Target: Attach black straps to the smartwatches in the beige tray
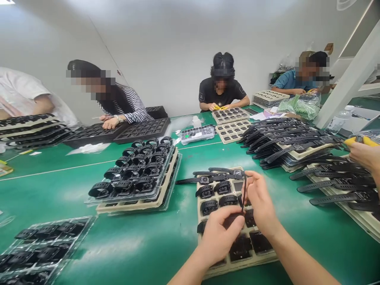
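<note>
My left hand [221, 233] and right hand [261, 202] raised at lower centre, both pinching one black strap [244, 194] upright between them, over a tan tray [204, 217] of watches [222, 188] on the green table [148, 245], fuller tray [139, 206] left of centre.

Over a beige pulp tray [268, 258] of black smartwatches on the green table [148, 245], the left hand [219, 235] and right hand [261, 204] pinch a thin black watch strap [244, 194] upright between them. Left of that tray sits a stacked clear plastic tray of buckled black watches [136, 174]; right of it, rows of flat-strapped watches [297, 144].
</note>
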The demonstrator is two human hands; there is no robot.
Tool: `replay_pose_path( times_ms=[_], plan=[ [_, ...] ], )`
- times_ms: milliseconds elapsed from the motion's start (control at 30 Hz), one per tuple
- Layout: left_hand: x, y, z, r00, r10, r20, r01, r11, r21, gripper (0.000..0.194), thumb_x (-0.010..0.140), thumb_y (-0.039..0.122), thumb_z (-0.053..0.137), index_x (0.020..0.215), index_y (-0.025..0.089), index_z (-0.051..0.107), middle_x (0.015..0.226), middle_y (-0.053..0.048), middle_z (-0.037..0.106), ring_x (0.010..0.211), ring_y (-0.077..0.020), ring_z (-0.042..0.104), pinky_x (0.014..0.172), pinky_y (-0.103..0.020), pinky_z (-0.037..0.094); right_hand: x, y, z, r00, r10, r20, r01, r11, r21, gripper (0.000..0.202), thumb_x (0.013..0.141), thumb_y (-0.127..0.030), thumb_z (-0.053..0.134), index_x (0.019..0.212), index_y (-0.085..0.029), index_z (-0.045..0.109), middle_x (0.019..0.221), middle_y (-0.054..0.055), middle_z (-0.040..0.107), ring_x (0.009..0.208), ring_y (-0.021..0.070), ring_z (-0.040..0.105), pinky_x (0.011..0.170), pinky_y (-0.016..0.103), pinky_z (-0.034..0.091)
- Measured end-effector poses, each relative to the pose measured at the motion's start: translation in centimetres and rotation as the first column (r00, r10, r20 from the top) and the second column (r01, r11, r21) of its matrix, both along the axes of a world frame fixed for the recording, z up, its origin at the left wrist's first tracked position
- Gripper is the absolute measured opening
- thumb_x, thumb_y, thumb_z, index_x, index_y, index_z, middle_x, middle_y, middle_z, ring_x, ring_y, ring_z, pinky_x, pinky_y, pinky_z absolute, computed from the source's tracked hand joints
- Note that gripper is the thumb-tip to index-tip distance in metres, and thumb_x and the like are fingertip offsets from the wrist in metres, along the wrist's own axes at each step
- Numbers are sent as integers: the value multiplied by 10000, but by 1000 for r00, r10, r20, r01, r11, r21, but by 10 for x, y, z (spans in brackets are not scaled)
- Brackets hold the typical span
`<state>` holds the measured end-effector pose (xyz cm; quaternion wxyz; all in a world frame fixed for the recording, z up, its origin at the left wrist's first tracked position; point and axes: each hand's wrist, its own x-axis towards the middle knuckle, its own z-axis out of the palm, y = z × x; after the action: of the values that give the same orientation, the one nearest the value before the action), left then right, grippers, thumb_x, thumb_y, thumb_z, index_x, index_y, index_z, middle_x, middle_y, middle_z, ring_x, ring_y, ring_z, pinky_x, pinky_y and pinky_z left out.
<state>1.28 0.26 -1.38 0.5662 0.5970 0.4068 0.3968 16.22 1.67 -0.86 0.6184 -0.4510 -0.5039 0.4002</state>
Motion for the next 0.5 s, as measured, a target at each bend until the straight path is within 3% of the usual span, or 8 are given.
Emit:
replay_pose_path(
  times_ms=[67,133,233,333,500],
  plan=[
    [-6,3,3,980,147,-138,-100,949,300,196,898,288,666,1031,193,775,976,-98,775,904,-243,696,847,-344,546,-1,-1,-2,989,144,41,-142,989,-52,377,985,-543,579,1191,-228,581,795,-15,559,641,148,533,594,270,475],
    [-12,5,3,961,233,-152,-138,874,467,232,901,244,663,1110,215,759,1063,-103,780,971,-258,707,908,-360,533,-3,-2,-5,973,228,32,-222,966,-131,360,976,-552,592,1053,-205,651,734,-9,581,625,152,552,592,273,479],
    [-17,5,0,956,285,-75,-189,788,585,290,895,188,675,1175,243,722,1043,-84,787,936,-236,725,875,-335,546,-9,-5,-11,960,241,-145,-262,953,-153,379,980,-574,577,999,-207,668,731,0,606,617,158,581,590,278,508],
    [-18,3,-2,965,259,-40,-162,711,684,286,897,122,662,1146,252,720,948,-67,796,888,-221,728,837,-328,558,-13,-9,-15,925,258,-281,-302,945,-126,343,957,-562,634,1007,-224,668,742,-14,583,618,141,566,592,254,514],
    [-19,5,-2,957,286,-39,-146,597,789,311,894,83,670,1163,230,721,945,-88,796,866,-220,729,799,-336,587,-14,-11,-14,924,249,-290,-291,950,-113,372,948,-580,640,990,-213,686,774,-5,575,625,130,532,574,233,500]
  ],
)
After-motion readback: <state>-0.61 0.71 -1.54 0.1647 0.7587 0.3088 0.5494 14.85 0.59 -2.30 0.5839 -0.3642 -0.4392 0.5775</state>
